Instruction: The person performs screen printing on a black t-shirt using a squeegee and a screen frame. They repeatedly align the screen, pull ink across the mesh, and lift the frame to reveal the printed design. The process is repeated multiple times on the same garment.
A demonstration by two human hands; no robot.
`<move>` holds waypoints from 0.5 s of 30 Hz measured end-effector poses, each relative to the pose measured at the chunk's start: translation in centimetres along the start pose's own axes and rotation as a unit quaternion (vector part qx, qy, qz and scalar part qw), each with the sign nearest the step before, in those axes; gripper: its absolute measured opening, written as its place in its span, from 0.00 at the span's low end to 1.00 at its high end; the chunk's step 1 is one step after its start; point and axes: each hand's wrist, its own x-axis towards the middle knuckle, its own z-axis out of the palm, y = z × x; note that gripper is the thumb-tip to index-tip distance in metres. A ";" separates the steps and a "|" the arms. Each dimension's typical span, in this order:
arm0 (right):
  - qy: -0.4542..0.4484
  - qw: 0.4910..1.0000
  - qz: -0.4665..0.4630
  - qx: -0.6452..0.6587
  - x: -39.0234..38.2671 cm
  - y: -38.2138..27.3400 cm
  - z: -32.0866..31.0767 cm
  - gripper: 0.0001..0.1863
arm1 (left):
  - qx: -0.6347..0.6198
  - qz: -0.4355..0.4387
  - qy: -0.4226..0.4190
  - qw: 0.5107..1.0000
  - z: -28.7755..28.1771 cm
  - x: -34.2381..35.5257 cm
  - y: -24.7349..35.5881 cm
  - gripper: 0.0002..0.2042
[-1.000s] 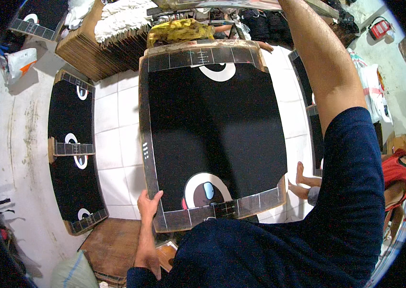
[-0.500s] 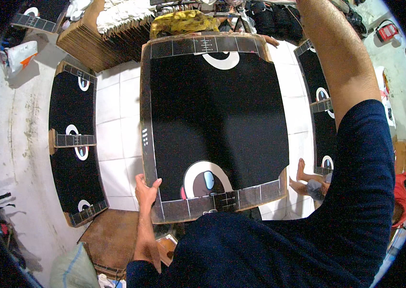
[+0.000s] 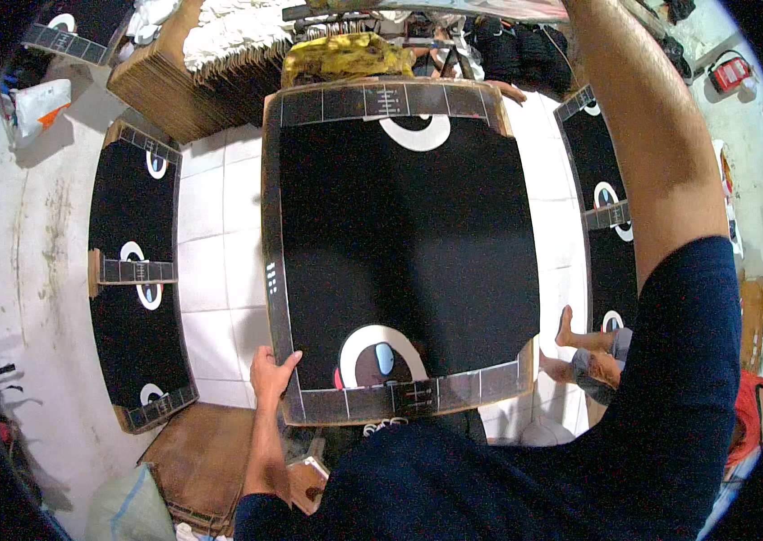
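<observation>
Left hand [image 3: 272,371] pinches one black panel [image 3: 399,243] by its edge; right hand's state unclear.
White tiles [image 3: 203,261] flank it; two printed eyes [image 3: 385,358].

At twelve o'clock a yellow, dark-patched bundle [image 3: 345,59] is seen; at one, black bundles [image 3: 521,59]. White cloth [image 3: 242,34] is piled at eleven. A red container [image 3: 730,75] is placed at two, a white-and-orange bag [image 3: 41,113] at ten. Between seven and eight, a pale sack [image 3: 129,512] is partly shown.
</observation>
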 end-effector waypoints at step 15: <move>-0.021 0.998 -0.064 0.017 2.7 0.5 -0.5 0.35 | 0.098 0.379 0.228 0.891 4.6 15.5 26.5 0.39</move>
